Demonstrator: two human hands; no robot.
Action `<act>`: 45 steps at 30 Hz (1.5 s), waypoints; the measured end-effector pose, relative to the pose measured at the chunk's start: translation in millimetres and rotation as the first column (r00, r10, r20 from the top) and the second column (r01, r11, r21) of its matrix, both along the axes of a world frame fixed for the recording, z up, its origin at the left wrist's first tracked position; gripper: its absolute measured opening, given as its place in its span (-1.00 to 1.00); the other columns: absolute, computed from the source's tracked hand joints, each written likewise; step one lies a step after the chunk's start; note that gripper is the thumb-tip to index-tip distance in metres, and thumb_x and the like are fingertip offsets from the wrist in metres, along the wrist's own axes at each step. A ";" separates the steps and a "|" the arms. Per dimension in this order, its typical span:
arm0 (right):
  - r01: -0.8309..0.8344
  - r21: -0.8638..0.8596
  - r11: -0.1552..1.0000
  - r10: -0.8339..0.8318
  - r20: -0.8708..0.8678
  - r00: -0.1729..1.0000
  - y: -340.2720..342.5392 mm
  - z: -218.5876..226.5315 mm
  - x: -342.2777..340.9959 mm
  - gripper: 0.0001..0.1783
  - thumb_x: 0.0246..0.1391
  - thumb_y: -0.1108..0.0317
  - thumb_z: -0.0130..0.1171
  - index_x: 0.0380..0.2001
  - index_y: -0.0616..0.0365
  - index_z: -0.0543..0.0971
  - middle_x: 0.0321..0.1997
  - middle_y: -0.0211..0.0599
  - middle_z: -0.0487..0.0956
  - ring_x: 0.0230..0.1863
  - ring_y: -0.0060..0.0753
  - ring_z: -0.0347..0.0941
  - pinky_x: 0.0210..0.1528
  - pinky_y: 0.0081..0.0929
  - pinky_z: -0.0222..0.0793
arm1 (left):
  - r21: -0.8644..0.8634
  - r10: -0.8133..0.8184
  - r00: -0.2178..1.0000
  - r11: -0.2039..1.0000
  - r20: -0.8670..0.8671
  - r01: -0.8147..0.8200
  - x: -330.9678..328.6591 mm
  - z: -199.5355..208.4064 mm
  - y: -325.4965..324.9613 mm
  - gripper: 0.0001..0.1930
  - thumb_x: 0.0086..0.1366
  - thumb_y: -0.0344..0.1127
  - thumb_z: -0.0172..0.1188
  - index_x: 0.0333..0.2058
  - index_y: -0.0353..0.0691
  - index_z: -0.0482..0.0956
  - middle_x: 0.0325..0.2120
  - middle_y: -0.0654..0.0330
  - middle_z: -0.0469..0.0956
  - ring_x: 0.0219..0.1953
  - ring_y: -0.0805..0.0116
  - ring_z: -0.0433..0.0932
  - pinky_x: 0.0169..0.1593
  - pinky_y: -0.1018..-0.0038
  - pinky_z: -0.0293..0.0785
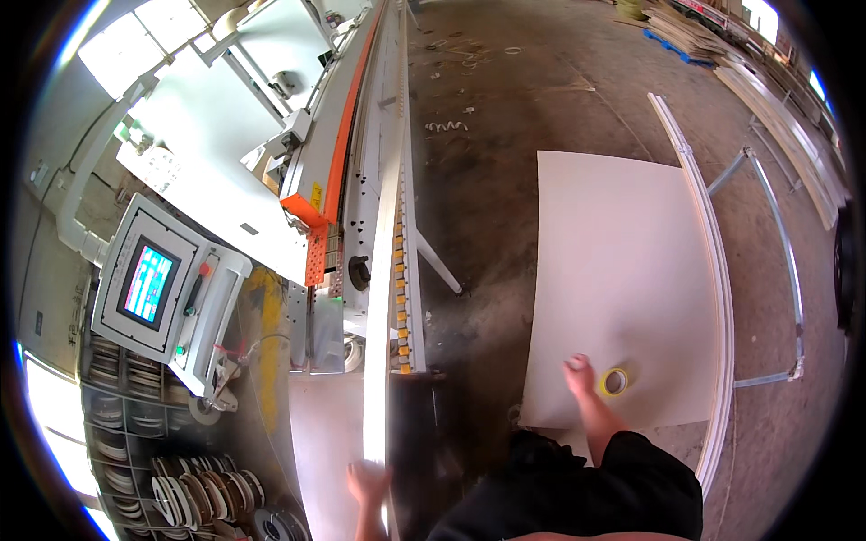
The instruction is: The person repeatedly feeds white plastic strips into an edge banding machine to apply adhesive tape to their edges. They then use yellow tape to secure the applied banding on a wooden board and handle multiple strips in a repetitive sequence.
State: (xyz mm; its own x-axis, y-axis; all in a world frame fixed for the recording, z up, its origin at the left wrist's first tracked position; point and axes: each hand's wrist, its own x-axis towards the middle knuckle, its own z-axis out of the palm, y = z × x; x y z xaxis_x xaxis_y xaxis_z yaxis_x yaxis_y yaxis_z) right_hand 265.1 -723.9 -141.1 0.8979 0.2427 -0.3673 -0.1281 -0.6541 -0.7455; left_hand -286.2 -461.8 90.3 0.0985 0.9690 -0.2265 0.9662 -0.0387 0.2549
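A long, narrow white strip (380, 361) runs away from me along the side of a machine. My left hand (368, 482) is closed around its near end, at the lower middle of the view. On the right, my right hand (579, 371) is held over a large white panel (622, 270), with its fingers curled in. Whatever may be inside those fingers is too small to make out. Just right of that hand, a yellow roll of tape (613, 381) lies on the panel.
A long edge-processing machine (311, 180) with an orange rail stands at the left, beside a control panel (149, 281) with a lit screen. Rolls of edge banding (203, 496) fill a rack at lower left. Long white strips (713, 243) and a metal frame (789, 261) border the panel.
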 end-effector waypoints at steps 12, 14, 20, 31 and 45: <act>0.177 0.662 0.728 0.522 -0.703 0.483 342.9 271.9 -102.3 -0.30 0.37 -0.10 0.43 0.33 0.17 0.56 0.23 -0.17 0.67 0.18 -0.21 0.64 0.23 -0.15 0.58 | 0.057 0.014 0.976 0.998 0.218 -0.027 115.4 108.3 -128.4 -0.36 -0.16 -0.05 0.69 -0.20 -0.37 0.63 -0.20 0.06 0.55 -0.18 0.06 0.60 -0.06 0.17 0.61; 0.137 0.646 0.751 0.481 -0.678 0.556 350.6 268.8 -112.5 -0.37 0.34 0.06 0.49 0.27 0.23 0.56 0.17 -0.14 0.68 0.05 -0.22 0.68 0.12 -0.12 0.62 | 0.208 -0.043 0.988 0.978 0.147 0.012 109.7 125.0 -135.9 -0.32 -0.19 -0.04 0.70 -0.17 -0.34 0.62 -0.18 0.03 0.55 -0.13 -0.01 0.61 -0.03 0.10 0.61; 0.348 0.796 0.495 0.583 -0.601 0.546 335.4 335.9 -106.6 -0.52 0.43 0.14 0.40 0.24 0.16 0.57 0.09 -0.24 0.72 0.03 -0.33 0.66 0.07 -0.17 0.63 | 0.331 -0.103 0.976 0.943 0.193 0.034 132.4 202.3 -133.9 -0.45 0.03 -0.15 0.65 -0.09 -0.29 0.63 -0.13 0.01 0.58 -0.04 -0.11 0.63 -0.01 0.04 0.61; 0.325 0.904 0.279 0.671 -0.426 0.607 304.1 437.6 -78.8 -0.44 0.67 -0.10 -0.06 0.32 0.13 0.56 0.25 -0.25 0.68 0.23 -0.28 0.64 0.14 -0.07 0.67 | 0.453 -0.150 0.946 0.892 0.287 0.004 127.2 193.0 -128.1 -0.84 0.19 -0.51 0.42 -0.27 -0.31 0.63 -0.35 0.10 0.53 -0.39 0.17 0.54 -0.26 0.30 0.47; 0.462 0.886 -0.049 0.766 -0.264 0.587 275.5 443.6 -41.8 -0.40 0.65 -0.15 -0.06 0.34 0.12 0.54 0.24 -0.27 0.65 0.27 -0.31 0.55 0.29 -0.05 0.54 | -0.012 -0.018 0.753 0.999 0.658 0.034 125.1 216.1 -107.5 -0.82 0.24 -0.48 0.46 -0.21 -0.38 0.68 -0.33 0.25 0.60 -0.25 0.45 0.54 -0.16 0.46 0.47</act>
State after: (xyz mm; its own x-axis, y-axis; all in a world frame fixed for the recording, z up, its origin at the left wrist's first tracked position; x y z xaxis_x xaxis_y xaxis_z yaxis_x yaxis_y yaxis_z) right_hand 223.3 -448.4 302.4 0.3944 0.9112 0.1186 -0.8731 0.4119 -0.2607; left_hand -161.1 -569.2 306.5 0.2561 0.9595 -0.1176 0.5587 -0.0476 0.8280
